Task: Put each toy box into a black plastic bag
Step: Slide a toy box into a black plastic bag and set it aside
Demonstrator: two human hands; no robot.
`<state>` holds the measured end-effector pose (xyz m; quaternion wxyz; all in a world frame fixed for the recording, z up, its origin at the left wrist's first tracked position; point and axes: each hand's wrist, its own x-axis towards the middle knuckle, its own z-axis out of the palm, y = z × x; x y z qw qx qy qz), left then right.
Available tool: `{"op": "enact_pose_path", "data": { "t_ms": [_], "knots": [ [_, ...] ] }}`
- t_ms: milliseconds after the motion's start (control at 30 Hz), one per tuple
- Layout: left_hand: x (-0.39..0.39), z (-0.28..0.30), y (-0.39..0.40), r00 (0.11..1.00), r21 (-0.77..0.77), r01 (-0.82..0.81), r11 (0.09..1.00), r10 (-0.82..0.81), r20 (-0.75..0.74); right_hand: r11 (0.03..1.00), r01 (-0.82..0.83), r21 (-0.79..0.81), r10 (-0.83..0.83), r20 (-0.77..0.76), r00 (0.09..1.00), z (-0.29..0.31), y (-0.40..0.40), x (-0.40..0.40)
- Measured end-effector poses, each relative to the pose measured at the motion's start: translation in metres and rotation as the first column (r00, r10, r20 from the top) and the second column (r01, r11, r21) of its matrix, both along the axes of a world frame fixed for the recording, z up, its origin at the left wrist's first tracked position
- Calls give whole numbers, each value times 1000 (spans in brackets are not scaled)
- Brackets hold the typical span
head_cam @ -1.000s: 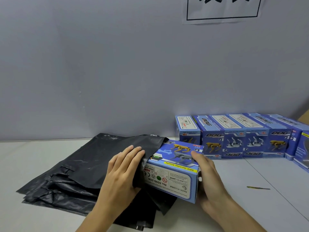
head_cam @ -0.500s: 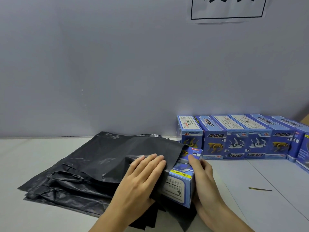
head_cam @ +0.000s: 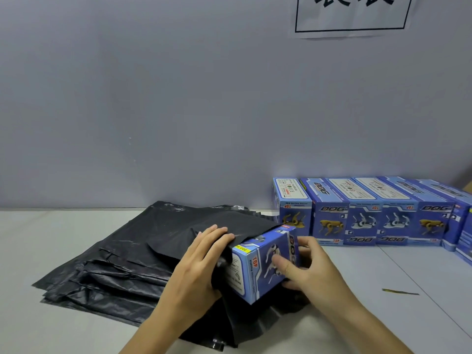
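A blue toy box [head_cam: 263, 267] printed with a robot dog lies partly inside the mouth of the top black plastic bag [head_cam: 178, 233]. Its left part is hidden under the plastic. My left hand [head_cam: 201, 259] grips the bag's open edge over the box's top, fingers above and thumb below. My right hand [head_cam: 309, 269] holds the box's exposed right end, thumb on its front face, fingers behind. The bag lies on a stack of black bags [head_cam: 107, 274] on the white table [head_cam: 38, 323].
A row of several blue toy boxes [head_cam: 362, 213] stands against the grey wall at the back right. A thin yellowish strip [head_cam: 399, 292] lies on the table to the right. A paper sign [head_cam: 352, 14] hangs on the wall.
The box has slid left, deeper into the bag, and turned so its white-dog face shows. My left hand drew the bag edge over it; my right thumb now lies on the front.
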<state>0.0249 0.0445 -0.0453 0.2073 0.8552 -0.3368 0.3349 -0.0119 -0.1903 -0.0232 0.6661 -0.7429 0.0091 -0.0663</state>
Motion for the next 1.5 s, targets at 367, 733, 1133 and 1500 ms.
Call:
{"op": "enact_pose_path", "data": {
  "t_ms": [367,733,1133,1500],
  "knots": [
    [-5,0,-6,991,46,91,995,-95,96,985,150,-89,-137,136,981,-17,16,4],
    [-5,1,-5,987,125,-12,992,-8,160,977,174,-123,-158,131,979,-17,24,3],
    [-13,4,-9,976,12,136,991,-136,172,936,343,-79,-314,256,915,-22,28,-1],
    [-17,2,-22,964,153,164,975,-191,187,865,403,-299,-350,215,912,-25,26,4]
  ]
}}
